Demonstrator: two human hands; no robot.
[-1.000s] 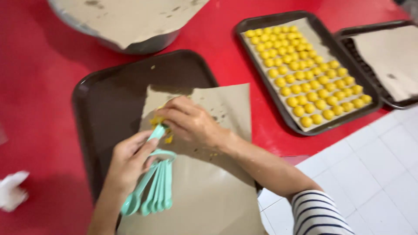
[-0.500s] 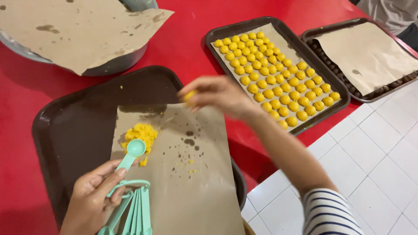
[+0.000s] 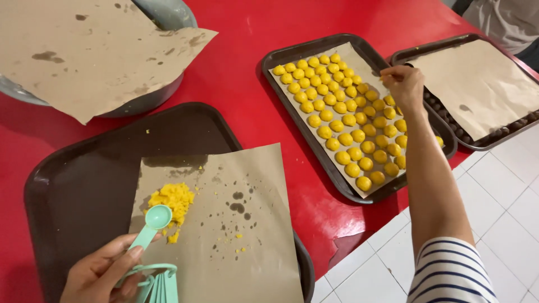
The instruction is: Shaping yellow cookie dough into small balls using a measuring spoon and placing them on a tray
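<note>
Over the cookie tray [image 3: 292, 56], right hand [image 3: 403, 84] pinched together, left hand [image 3: 104, 272] gripping mint spoon [image 3: 151, 223].

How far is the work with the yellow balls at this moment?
Done: rows of yellow balls cover most of the middle tray. In hand: the right hand reaches over that tray's far edge; the left hand holds a mint measuring spoon. Left: a yellow dough pile remains on the brown paper.
</note>
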